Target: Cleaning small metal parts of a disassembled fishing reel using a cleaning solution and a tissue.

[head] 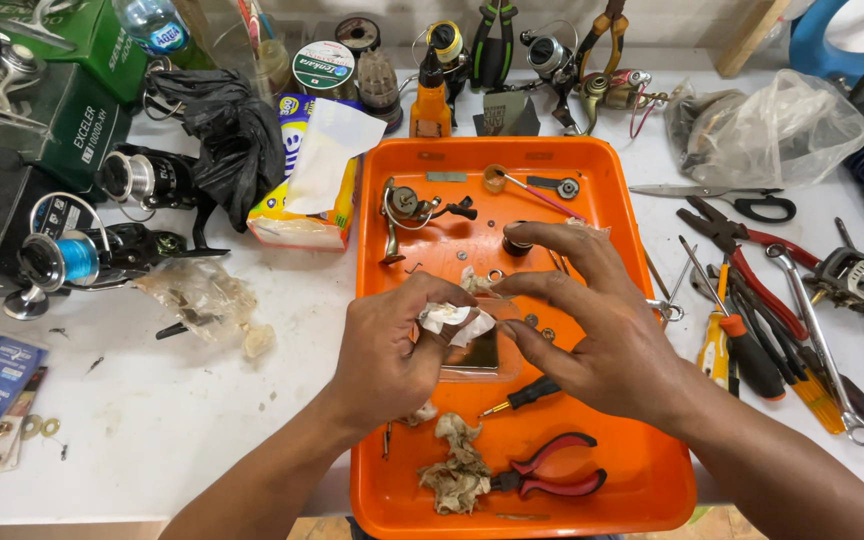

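Observation:
Over the orange tray (pixel 620 478), my left hand (pixel 392 350) pinches a small crumpled white tissue (pixel 455 320) wrapped around something hidden. My right hand (pixel 592 325) hovers beside it, its fingers spread and curled, the thumb and forefinger touching the tissue's edge. Under the hands lies a shallow clear dish (pixel 477 358) with dark liquid. A small screwdriver (pixel 524 396) rests just below it. Red-handled pliers (pixel 550 470) and soiled tissue wads (pixel 457 468) sit at the tray's near end. A reel handle part (pixel 407 208) and small washers lie at the far end.
Fishing reels (pixel 72 255) and dark boxes stand at the left, a tissue pack (pixel 307 190) beside the tray. Pliers, a wrench (pixel 820 340), screwdrivers (pixel 742 345) and scissors (pixel 722 198) crowd the right. A plastic bag (pixel 782 130) lies at the back right.

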